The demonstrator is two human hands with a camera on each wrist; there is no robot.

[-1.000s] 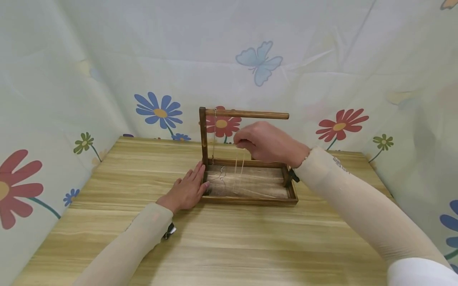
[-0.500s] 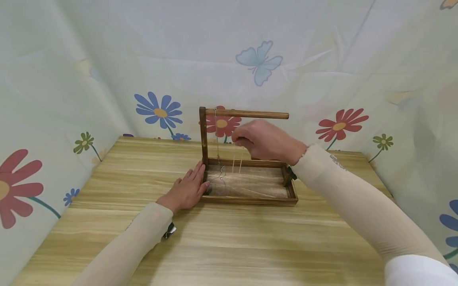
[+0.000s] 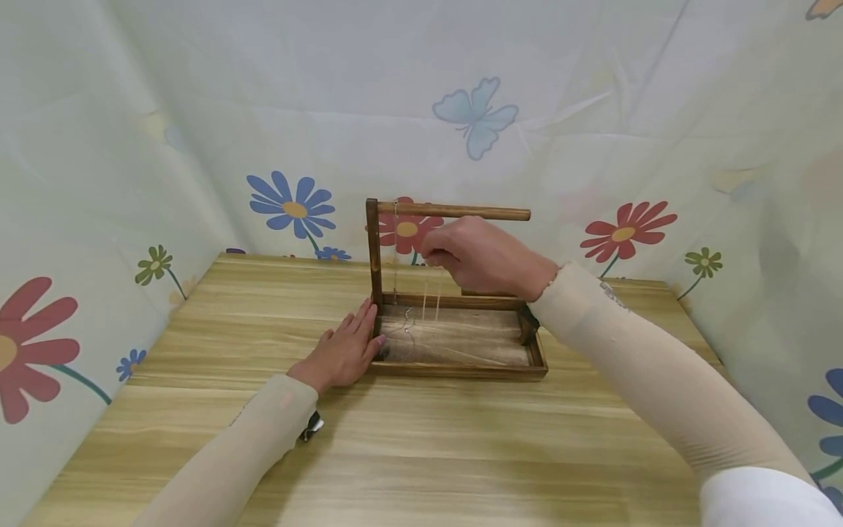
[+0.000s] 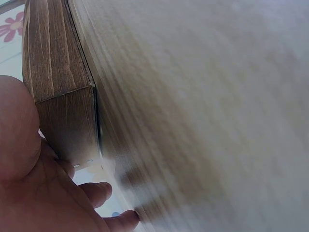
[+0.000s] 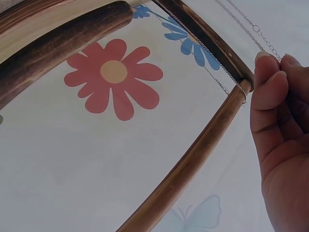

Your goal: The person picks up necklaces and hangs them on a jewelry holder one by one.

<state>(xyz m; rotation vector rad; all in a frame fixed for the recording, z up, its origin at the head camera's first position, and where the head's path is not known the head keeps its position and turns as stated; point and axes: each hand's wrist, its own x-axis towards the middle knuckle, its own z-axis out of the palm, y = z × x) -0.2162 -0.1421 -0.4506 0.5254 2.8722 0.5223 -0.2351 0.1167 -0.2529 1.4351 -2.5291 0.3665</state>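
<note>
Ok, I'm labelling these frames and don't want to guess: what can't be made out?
Right wrist: the pinched links of the held chain, covered by the right hand.
Head: whether the silver piece joins the hanging chain; too small.
Head: the back right corner of the tray, behind the right sleeve.
Left wrist: the whole left hand; left and bottom edges crop it.

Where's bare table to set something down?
Free: table in front of the tray, right of the left sleeve; also left of the left hand. Crowded: the tray's left end, with left hand, post and hanging chain; above the tray, the right hand pinches another strand.
</note>
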